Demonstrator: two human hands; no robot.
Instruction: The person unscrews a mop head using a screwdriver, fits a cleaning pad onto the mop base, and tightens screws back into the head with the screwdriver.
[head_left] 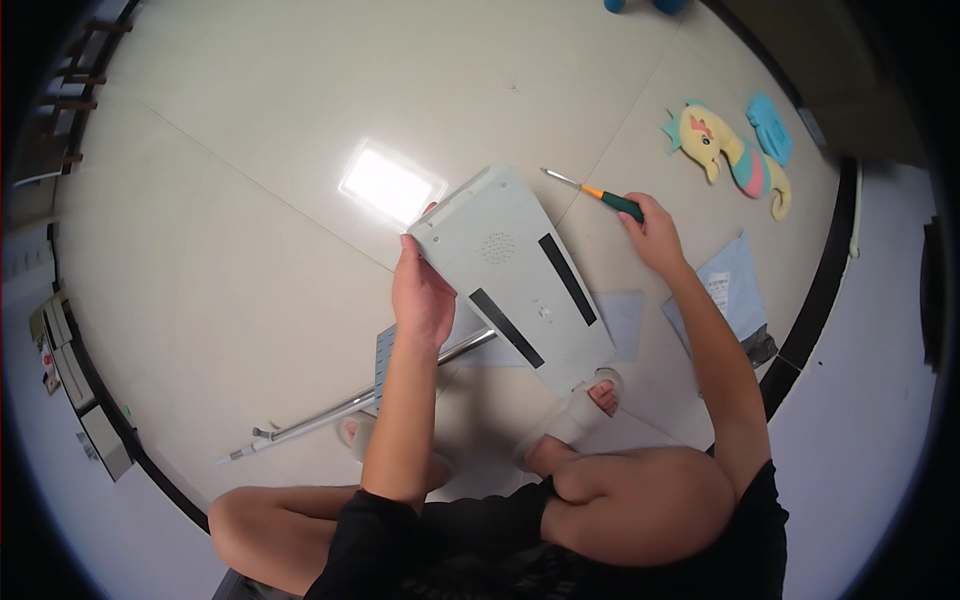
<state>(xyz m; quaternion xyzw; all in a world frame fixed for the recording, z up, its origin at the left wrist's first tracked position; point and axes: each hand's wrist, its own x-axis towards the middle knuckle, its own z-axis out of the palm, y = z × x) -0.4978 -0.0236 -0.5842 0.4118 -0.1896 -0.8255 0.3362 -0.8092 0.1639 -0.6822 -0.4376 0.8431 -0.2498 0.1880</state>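
Observation:
My left hand grips the near-left edge of a pale grey plastic housing, thumb on the upper face and fingers behind. The housing is held tilted, its lower end by my foot. Its face carries two black strips, a patch of small holes and screw holes near the far corners. In my right hand is a screwdriver with a green and orange handle, my fingers wrapped round the handle's end. The screwdriver's metal shaft points left toward the housing, and the tip is apart from it.
A metal pole lies on the tiled floor to the left, partly under the housing. On the right are a blue-grey plastic mailing bag, a yellow seahorse plush and a blue object. Furniture lines the left wall.

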